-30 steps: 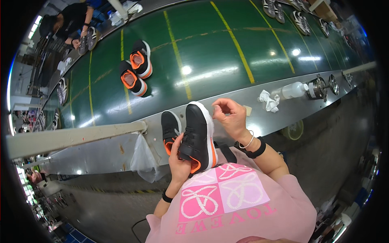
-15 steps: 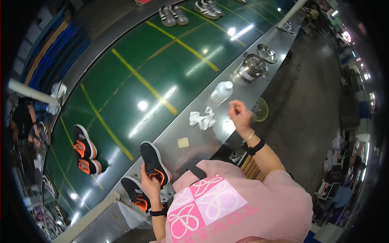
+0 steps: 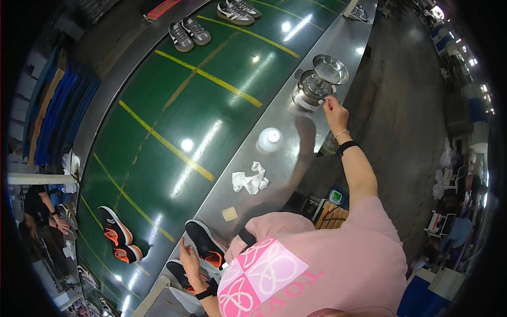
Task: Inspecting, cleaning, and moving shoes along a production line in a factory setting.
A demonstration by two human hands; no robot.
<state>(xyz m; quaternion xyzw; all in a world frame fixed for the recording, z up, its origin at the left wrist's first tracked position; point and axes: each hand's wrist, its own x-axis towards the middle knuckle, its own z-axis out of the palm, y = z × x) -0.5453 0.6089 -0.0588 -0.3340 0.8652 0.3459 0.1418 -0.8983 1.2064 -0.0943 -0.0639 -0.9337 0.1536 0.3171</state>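
Note:
My right hand reaches out to a round steel pot on the metal ledge. Its fingers are pinched at the pot's rim, beside small white bits; what they hold, if anything, is too small to make out. My left hand is low at the left with a finger stretched out, just beside a black shoe with orange lining and a pale sole. The hand does not appear to grip this shoe. A second black-and-orange shoe lies partly hidden behind my left hand and wrist.
Along the metal ledge are a yellowish square pad, a crumpled white cloth, a white bottle and a steel dish. The green belt carries black-and-orange shoes and grey shoes. Another person's hand shows at far left.
My right hand has moved forward from near the bottle to the pot's rim. My left hand has come off the shoe, which rests on the ledge. The view has shifted.

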